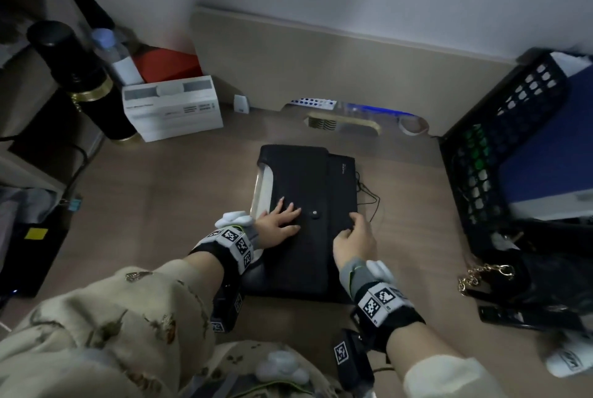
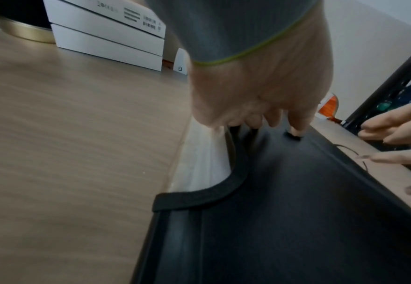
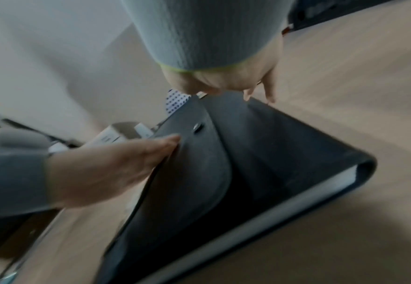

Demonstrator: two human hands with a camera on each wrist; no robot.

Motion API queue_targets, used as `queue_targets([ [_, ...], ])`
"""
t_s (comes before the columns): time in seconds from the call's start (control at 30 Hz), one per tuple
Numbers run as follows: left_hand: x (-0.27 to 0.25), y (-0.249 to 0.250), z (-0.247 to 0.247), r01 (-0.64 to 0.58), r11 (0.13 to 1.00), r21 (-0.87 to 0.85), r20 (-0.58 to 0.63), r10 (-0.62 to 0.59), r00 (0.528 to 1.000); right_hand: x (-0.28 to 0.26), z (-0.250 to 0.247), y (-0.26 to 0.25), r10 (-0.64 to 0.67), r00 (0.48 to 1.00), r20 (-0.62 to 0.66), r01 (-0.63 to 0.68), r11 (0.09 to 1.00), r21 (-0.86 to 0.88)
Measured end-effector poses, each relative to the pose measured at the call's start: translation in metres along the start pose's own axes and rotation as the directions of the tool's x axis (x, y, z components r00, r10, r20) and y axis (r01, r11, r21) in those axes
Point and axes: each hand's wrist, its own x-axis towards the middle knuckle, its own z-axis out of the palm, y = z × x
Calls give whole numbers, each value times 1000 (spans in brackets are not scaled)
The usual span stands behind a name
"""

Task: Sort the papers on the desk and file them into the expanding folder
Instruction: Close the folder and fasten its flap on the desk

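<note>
A black expanding folder (image 1: 308, 237) lies flat on the wooden desk (image 1: 176, 189) with its flap down over a round snap button (image 1: 315, 213). White paper edges (image 1: 263, 185) show along its left side. My left hand (image 1: 282, 221) lies flat on the flap, fingers straight, just left of the button. My right hand (image 1: 356, 237) rests at the folder's right edge, fingers loosely extended over it. In the left wrist view the left hand (image 2: 260, 96) presses the flap (image 2: 296, 192). The right wrist view shows the right hand (image 3: 236, 80) above the folder (image 3: 260, 163).
Stacked white boxes (image 1: 171, 108), a black flask (image 1: 80, 76) and a water bottle (image 1: 112, 51) stand at the back left. A black mesh basket (image 1: 500, 147) holding a blue file stands at the right. A black bag with a gold chain (image 1: 481, 275) lies near it.
</note>
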Motion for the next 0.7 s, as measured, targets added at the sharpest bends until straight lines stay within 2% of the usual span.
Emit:
queue_targets([
  [0.1, 7, 0, 2, 22, 997, 68, 51, -26, 998, 26, -5, 10, 77, 997, 18, -76, 996, -50],
  [0.17, 9, 0, -1, 29, 999, 20, 66, -31, 997, 44, -7, 14, 171, 985, 17, -169, 982, -87],
  [0.27, 5, 3, -5, 19, 1000, -19, 65, -18, 998, 64, -10, 16, 309, 949, 60, -307, 951, -28],
  [0.33, 4, 5, -5, 10, 1000, -10, 59, -10, 998, 73, -11, 16, 349, 932, 102, -351, 936, 1],
  [0.4, 2, 6, -5, 16, 1000, -9, 66, -15, 998, 78, -9, 17, 312, 948, 69, -314, 949, 18],
  [0.53, 2, 4, -7, 13, 1000, -26, 62, -11, 998, 80, -6, 12, 88, 996, -10, -86, 987, 139],
  [0.7, 3, 5, -5, 16, 1000, -25, 49, -15, 999, 69, 6, -15, -95, 985, 147, 60, 972, 227],
])
